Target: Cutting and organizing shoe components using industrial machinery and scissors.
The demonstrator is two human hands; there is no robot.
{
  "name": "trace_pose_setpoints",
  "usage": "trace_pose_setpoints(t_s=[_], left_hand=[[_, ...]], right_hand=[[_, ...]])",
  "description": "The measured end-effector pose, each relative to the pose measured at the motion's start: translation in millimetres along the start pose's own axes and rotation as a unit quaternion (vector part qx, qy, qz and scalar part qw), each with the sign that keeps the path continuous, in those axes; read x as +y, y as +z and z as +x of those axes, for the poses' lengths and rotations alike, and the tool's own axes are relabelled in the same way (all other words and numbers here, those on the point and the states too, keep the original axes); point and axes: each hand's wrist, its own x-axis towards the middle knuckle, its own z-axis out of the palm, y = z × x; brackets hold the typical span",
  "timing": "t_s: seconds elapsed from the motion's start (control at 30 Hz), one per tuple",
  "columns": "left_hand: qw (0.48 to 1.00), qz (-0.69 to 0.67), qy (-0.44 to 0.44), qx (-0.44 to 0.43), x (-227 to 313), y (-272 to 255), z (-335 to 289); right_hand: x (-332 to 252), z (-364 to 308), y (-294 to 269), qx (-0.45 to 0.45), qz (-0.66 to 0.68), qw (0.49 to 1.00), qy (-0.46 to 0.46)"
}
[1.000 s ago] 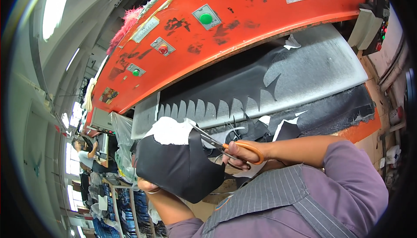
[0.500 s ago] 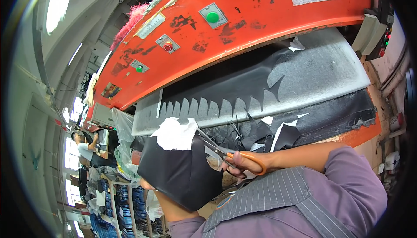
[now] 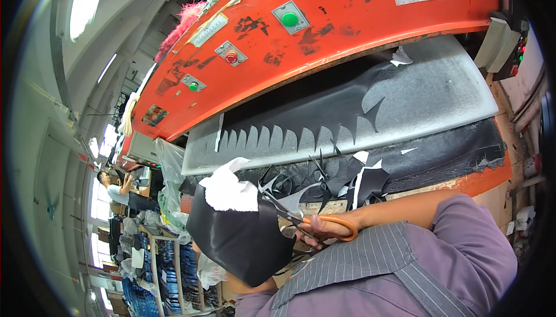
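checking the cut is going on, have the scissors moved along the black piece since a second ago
Cannot tell. The scissors sit at the black piece's right edge by its white patch as before; the whole view shifted with the head.

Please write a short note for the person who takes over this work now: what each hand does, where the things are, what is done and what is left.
Right hand: holds orange-handled scissors, blades partly open at the edge of the black piece.
Left hand: mostly hidden under the black piece, holding it up from below; grip cannot be seen.
White backing shows at the top of the black piece.
Black offcuts lie on the bench in front of the orange machine.
Done: many pieces already cut out of the black sheet on the press bed.
Left: the cut on the held piece looks unfinished.
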Motion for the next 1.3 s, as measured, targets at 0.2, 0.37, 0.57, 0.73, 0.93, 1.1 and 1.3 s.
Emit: trace_pose_setpoints(t_s=[0.2,0.37,0.57,0.73,0.93,1.1,1.3], left_hand=[[0.998,-0.02,-0.008,0.06,-6,-9,-31],[0.993,-0.038,-0.042,0.108,-11,-15,-70],[0.985,-0.065,-0.133,0.093,-16,-18,-83],[0.954,-0.203,-0.215,0.05,-23,-4,-76],[0.965,0.092,-0.247,0.005,-37,3,-72],[0.873,0.302,-0.32,-0.212,-42,-2,-55],[0.862,0.244,-0.415,-0.161,-66,29,-44]], right_hand=[[0,-1,6,-0.046,-0.006,0.999,-0.018],[-18,-2,4,0.003,-0.098,0.994,-0.048],[-42,-13,-7,-0.042,-0.303,0.949,-0.078],[-50,-21,-14,-0.033,-0.342,0.936,-0.08],[-57,-42,-12,0.017,-0.347,0.936,-0.062],[-54,-72,-14,0.044,-0.345,0.937,-0.023],[-51,-117,-23,0.097,-0.395,0.913,0.029]])
